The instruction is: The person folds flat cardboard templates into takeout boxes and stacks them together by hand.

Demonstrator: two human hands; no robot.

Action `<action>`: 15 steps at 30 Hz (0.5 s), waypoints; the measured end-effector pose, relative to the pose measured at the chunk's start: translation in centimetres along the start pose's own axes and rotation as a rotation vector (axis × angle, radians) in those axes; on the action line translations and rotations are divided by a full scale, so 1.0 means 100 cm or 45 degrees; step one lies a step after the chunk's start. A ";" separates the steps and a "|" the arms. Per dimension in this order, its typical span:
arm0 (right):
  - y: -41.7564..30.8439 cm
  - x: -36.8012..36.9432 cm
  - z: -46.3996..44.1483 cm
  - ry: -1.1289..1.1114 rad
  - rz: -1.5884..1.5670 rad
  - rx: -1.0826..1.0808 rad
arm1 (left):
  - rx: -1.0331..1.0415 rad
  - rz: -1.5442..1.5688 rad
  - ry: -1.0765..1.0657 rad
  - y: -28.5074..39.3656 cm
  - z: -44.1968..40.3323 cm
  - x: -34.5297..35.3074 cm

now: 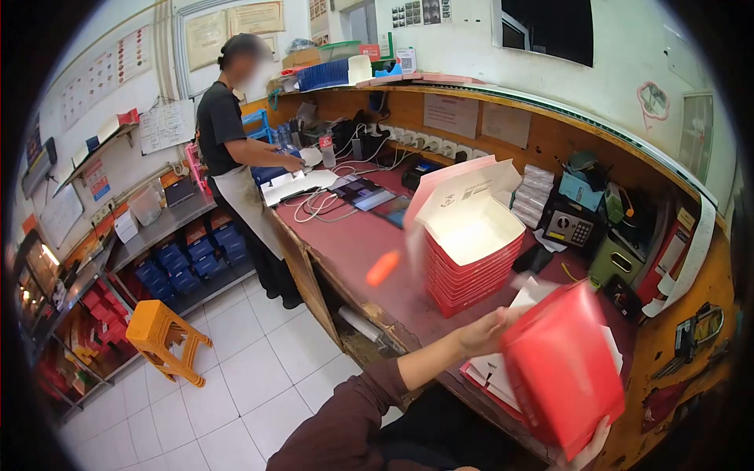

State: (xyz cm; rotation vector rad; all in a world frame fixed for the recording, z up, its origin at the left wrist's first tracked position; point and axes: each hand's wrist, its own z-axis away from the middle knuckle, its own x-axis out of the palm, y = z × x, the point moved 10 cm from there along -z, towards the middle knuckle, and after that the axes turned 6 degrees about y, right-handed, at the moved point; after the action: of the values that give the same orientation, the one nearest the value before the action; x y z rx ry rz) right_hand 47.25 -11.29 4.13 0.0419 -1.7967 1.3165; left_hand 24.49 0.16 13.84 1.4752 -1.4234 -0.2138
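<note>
Red box [561, 369] held tilted, near nested boxes [471, 271].
Right hand [591, 450] pinches its lower edge, seemingly steadying the tilt; left hand [481, 334] meets the upper side, its grip too blurred to tell.

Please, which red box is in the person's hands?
The tilted red box, between the left hand and right hand, its outside facing the camera; the stacked boxes sit nested on the counter.

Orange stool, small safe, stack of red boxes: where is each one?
Orange stool [151, 320]: head view, on its seat.
Small safe [567, 228]: head view, on its front.
Stack of red boxes [477, 276]: head view, on its side.
</note>
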 end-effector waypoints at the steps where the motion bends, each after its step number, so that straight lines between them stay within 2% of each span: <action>1: 0.003 0.005 0.001 0.001 0.000 -0.028 | -0.051 0.260 -0.276 -0.005 0.008 0.020; 2: 0.009 0.012 0.002 0.001 -0.001 -0.029 | -0.202 -0.186 -0.266 -0.036 0.010 0.013; 3: 0.004 0.033 0.008 -0.109 -0.002 -0.172 | -0.263 -0.699 -0.438 -0.070 0.017 0.018; 4: -0.003 0.048 0.014 -0.220 0.000 -0.314 | -0.259 -0.697 -0.435 -0.084 0.023 0.027; 5: 0.002 0.049 0.013 -0.223 0.005 -0.312 | -0.229 -0.486 -0.273 -0.089 0.023 0.033; 7: 0.000 0.047 0.014 -0.223 -0.051 -0.425 | -0.205 -0.272 -0.118 -0.089 0.020 0.039; 9: -0.002 0.043 0.018 -0.216 -0.102 -0.539 | -0.428 1.108 -0.228 -0.085 0.024 0.064; 10: 0.001 0.044 0.018 -0.212 -0.097 -0.542 | -0.430 1.113 -0.232 -0.083 0.022 0.066; 11: 0.014 0.030 0.010 -0.017 -0.246 -0.396 | -0.296 1.031 -0.267 -0.072 0.016 0.065; 13: 0.003 0.050 0.024 0.267 -0.341 -0.416 | 0.078 0.583 0.039 -0.057 0.010 0.052; 14: 0.004 0.056 0.033 0.270 -0.334 -0.423 | 0.211 0.337 0.228 -0.050 0.011 0.045; 15: 0.012 0.071 0.035 0.168 0.003 -0.343 | 0.482 -0.322 0.286 -0.030 0.014 0.048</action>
State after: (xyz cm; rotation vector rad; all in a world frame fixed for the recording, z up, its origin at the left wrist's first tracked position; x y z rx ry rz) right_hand 40.14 -10.41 7.71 -0.1905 -1.8445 1.0435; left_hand 26.71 -5.21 13.44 1.9255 -1.1339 0.0717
